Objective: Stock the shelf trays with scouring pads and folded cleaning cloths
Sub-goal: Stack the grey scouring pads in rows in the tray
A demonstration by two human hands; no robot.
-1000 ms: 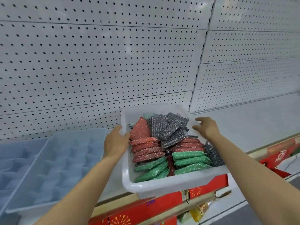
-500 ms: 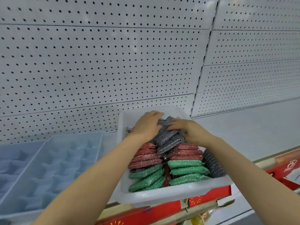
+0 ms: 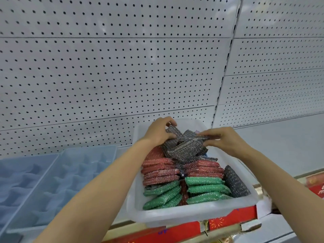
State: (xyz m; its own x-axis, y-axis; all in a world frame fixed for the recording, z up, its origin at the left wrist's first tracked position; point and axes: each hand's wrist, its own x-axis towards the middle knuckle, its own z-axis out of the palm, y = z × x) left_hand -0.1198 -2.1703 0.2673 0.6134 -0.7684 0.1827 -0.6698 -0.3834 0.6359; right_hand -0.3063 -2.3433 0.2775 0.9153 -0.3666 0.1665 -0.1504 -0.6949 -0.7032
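A white tray [image 3: 192,213] of red, green and grey scouring pads is set on the shelf [image 3: 284,148]. Grey pads [image 3: 184,148] at its back are gripped by the left hand [image 3: 158,131] and pinched by the right hand [image 3: 223,140]. Blue compartment trays [image 3: 57,179] are seen just beside it.

A white pegboard back wall [image 3: 112,71] fills the upper view, its panels dotted with rows of small dark holes and split by a dark vertical upright [image 3: 226,67] right of centre. On the left of the shelf [image 3: 280,148] lie two pale blue plastic ice-cube trays [image 3: 57,183] side by side – their moulded cells face up. Along the shelf's front edge runs a red price strip [image 3: 231,218] printed with gold firework bursts. Below it, a yellowish item shows partly – too little to identify.
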